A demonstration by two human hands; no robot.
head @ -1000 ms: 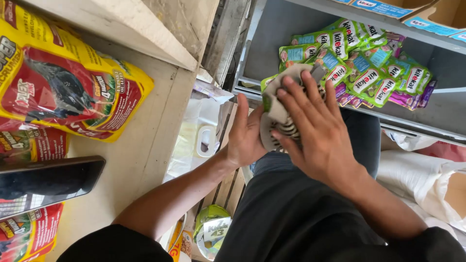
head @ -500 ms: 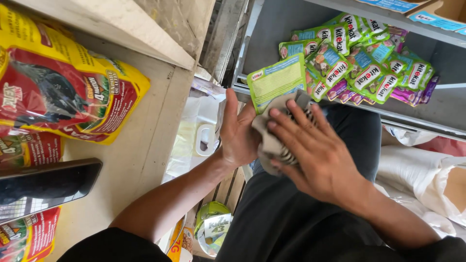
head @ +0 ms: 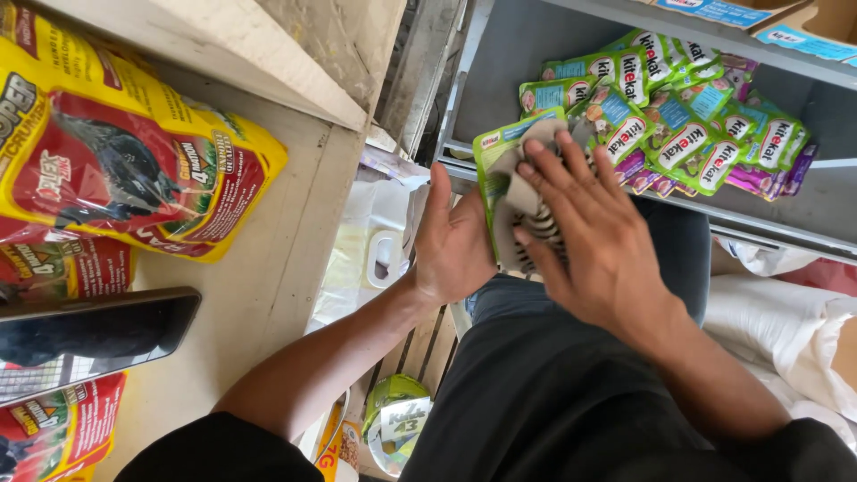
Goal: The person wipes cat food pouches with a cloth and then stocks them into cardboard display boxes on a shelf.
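- The left hand (head: 457, 245) holds a small stack of flat green foil pouches (head: 511, 192) with a striped cat picture on the front, just in front of a grey metal shelf (head: 500, 62). Its palm backs the stack's left edge; the fingers are mostly hidden behind the pouches.
- The right hand (head: 600, 245) lies over the front of the stack, its fingers (head: 558, 165) spread flat and pressing on the top pouch rather than curled round it.
- On the shelf behind lies a loose heap of green and purple pouches (head: 696, 125) of the same kind, overlapping, just beyond the held stack.
- These pouches look light, thin and bendy, with a glossy skin likely to slide pouch on pouch. A pinch across the flat faces near an edge seems the surest hold.
- To the left, a pale wooden worktop (head: 268, 268) carries a large yellow and red feed bag (head: 125, 170) and a dark phone (head: 89, 335), well apart from both hands.
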